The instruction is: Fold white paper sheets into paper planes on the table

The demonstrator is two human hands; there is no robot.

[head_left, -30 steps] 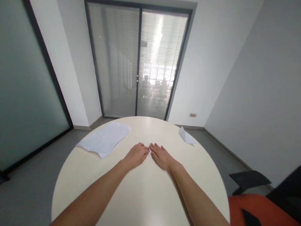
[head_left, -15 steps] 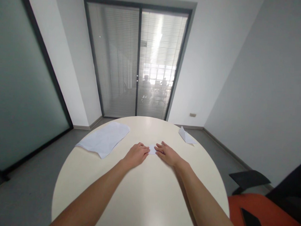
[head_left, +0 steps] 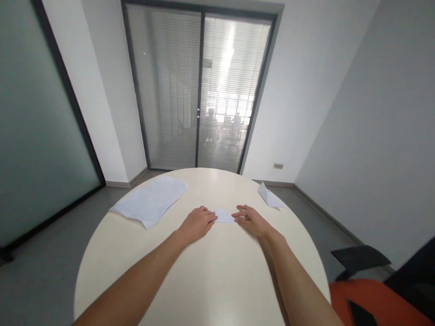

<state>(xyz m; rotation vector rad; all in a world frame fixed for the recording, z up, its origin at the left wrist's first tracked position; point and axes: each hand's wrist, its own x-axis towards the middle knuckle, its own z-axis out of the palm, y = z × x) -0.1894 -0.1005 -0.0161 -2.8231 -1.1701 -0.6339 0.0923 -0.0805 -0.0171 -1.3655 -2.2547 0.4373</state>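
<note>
A small folded piece of white paper (head_left: 224,216) lies on the table between my hands, its visible part tapering to a point at the top. My left hand (head_left: 198,222) is closed at the paper's left end, fingers together and pressing it down; they hide that end. At the right corner, my right hand (head_left: 251,221) is open, fingers stretched out and slightly apart, with the fingertips touching or just beside the paper.
The round cream table (head_left: 192,285) fills the middle. Large white sheets (head_left: 150,198) lie at its far left, and a folded white paper shape (head_left: 269,197) stands near the right edge. An orange chair (head_left: 373,306) with black armrests is at the right. Behind is a glass partition (head_left: 163,94) with blinds.
My right hand has slid to the right along the paper, uncovering more of it. My left hand has stayed in place.
</note>
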